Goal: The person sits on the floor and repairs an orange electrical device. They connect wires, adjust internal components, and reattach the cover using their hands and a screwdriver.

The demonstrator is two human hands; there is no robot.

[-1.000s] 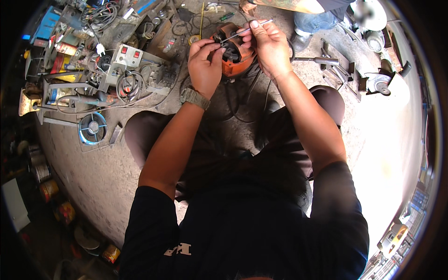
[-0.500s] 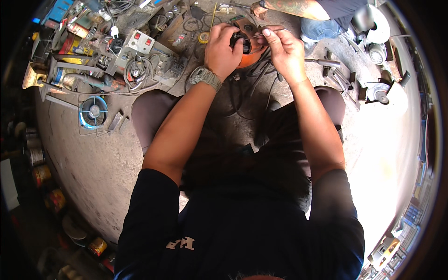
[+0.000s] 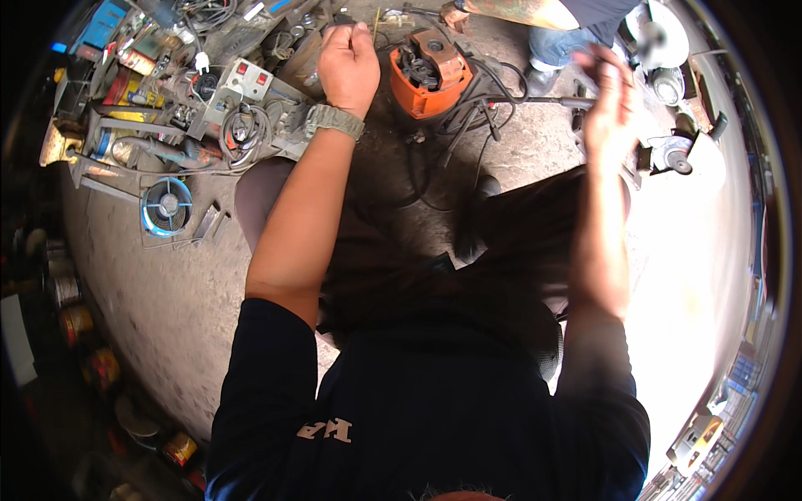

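Observation:
An orange machine (image 3: pixel 430 93) with an opened housing sits on the floor in front of me, its dark inner parts and brown metal top showing. Left of it, apart from the machine, my left hand (image 3: pixel 347 71) is raised with curled fingers; whatever it may hold is hidden. My right hand (image 3: pixel 611 104) is out to the right and smeared by motion, so its fingers cannot be read. Between the machine and that hand, black cables (image 3: pixel 480 117) lie in loops on the floor.
A white switch box with red switches (image 3: pixel 248 81) and coiled grey cable (image 3: pixel 248 125) lie left among piled tools. Nearer is a blue round spool-like frame (image 3: pixel 167 203). Another person's arm (image 3: pixel 522 10) is at the far side. An angle grinder (image 3: pixel 672 156) lies right.
Both hands have come away from the orange machine: the left moved left and up, the right swung out to the right. The machine's open top is now uncovered.

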